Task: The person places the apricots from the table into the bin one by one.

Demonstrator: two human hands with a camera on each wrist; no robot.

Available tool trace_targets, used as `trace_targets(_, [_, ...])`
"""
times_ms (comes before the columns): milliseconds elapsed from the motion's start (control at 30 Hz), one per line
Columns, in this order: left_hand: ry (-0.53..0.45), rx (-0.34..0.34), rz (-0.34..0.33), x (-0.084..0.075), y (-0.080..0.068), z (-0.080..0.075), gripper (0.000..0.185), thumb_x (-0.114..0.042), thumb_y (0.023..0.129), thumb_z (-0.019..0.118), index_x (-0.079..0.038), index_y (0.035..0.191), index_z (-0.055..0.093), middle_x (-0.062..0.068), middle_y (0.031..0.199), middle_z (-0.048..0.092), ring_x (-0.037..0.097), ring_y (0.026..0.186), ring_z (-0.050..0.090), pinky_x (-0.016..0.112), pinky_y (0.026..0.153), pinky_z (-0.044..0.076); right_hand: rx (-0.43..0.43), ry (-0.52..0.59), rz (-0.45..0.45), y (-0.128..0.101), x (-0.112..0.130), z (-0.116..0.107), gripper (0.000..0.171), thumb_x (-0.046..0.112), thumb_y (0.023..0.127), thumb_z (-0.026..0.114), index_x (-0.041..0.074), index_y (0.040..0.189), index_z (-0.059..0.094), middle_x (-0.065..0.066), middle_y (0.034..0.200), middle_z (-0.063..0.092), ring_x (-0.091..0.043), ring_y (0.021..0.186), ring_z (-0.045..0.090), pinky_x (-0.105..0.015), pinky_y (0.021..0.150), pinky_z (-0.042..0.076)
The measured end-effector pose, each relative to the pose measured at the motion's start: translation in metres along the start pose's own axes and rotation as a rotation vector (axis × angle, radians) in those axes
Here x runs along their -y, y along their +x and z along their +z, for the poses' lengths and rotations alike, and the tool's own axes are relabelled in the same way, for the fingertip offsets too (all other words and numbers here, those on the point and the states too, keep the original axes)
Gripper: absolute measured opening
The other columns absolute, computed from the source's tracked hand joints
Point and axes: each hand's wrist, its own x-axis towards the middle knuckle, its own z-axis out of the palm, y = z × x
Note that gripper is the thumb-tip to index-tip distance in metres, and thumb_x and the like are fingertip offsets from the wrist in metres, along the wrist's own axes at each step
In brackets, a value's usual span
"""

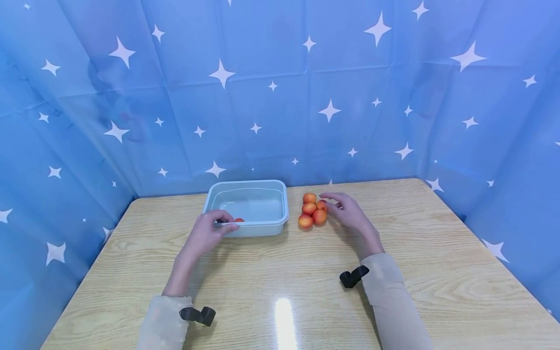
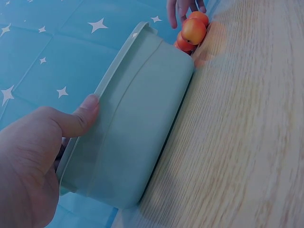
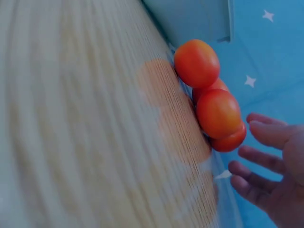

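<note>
Tub and tomatoes on the counter
The tub (image 1: pixel 262 228) rim is pinched by the left hand (image 1: pixel 209 233); the right hand (image 1: pixel 350 214) is spread beside the tomatoes (image 1: pixel 311 214)

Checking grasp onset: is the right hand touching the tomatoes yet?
Apart. The right wrist view shows background between the right hand and the tomatoes.

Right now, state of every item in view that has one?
Pale blue plastic tub: upright on the table, one small orange-red fruit visible inside by the near wall.
Four orange-red round fruits: clustered on the wooden table, just right of the tub.
Left hand: grips the tub's near rim.
Right hand: fingers spread, empty, beside the cluster.
</note>
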Motion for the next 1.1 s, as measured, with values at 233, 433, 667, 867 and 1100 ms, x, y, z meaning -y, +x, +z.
trace_targets(233, [0.007, -0.003, 0.001, -0.0004, -0.0006, 0.0002, 0.009, -0.021, 0.089, 0.079, -0.015, 0.089, 0.073, -0.004, 0.088, 0.068, 0.018, 0.088, 0.061, 0.042, 0.086, 0.049, 0.06, -0.001, -0.013, 0.0015, -0.0039, 0.001, 0.039, -0.002, 0.101, 0.055, 0.002, 0.14, 0.058, -0.028, 0.141, 0.05, -0.045, 0.128, 0.048, -0.06, 0.105, 0.039])
trace_targets(433, [0.001, -0.004, -0.002, 0.0003, -0.0013, 0.0007, 0.009, -0.021, 0.089, 0.08, -0.015, 0.088, 0.073, -0.004, 0.087, 0.068, 0.018, 0.087, 0.061, 0.042, 0.086, 0.049, 0.077, 0.01, 0.062, 0.0019, -0.0055, 0.0015, 0.04, 0.003, 0.099, 0.063, 0.005, 0.138, 0.059, -0.023, 0.133, 0.058, -0.038, 0.11, 0.061, -0.053, 0.094, 0.048])
trace_targets(667, [-0.002, -0.006, -0.004, 0.0004, -0.0019, 0.001, 0.01, -0.022, 0.089, 0.079, -0.015, 0.088, 0.072, -0.004, 0.087, 0.068, 0.018, 0.087, 0.062, 0.042, 0.086, 0.049, 0.061, 0.04, 0.124, 0.0005, -0.0074, 0.0012, 0.039, 0.008, 0.098, 0.066, 0.005, 0.137, 0.059, -0.021, 0.121, 0.064, -0.038, 0.111, 0.063, -0.048, 0.09, 0.049])
trace_targets(867, [-0.002, -0.006, 0.0, -0.0004, -0.0016, 0.0008, 0.009, -0.021, 0.089, 0.079, -0.015, 0.088, 0.072, -0.004, 0.087, 0.068, 0.018, 0.087, 0.062, 0.042, 0.086, 0.049, 0.031, 0.051, 0.157, -0.0008, -0.0074, -0.0001, 0.041, 0.012, 0.097, 0.069, 0.006, 0.137, 0.059, -0.02, 0.124, 0.063, -0.039, 0.112, 0.062, -0.049, 0.092, 0.05])
trace_targets(1100, [0.001, -0.008, 0.009, -0.0001, -0.0005, 0.0007, 0.009, -0.021, 0.089, 0.08, -0.015, 0.088, 0.073, -0.005, 0.087, 0.068, 0.018, 0.088, 0.062, 0.042, 0.086, 0.049, -0.021, 0.064, 0.158, -0.0016, -0.0039, -0.0036, 0.043, 0.015, 0.096, 0.071, 0.006, 0.137, 0.059, -0.019, 0.121, 0.064, -0.036, 0.107, 0.064, -0.05, 0.091, 0.05])
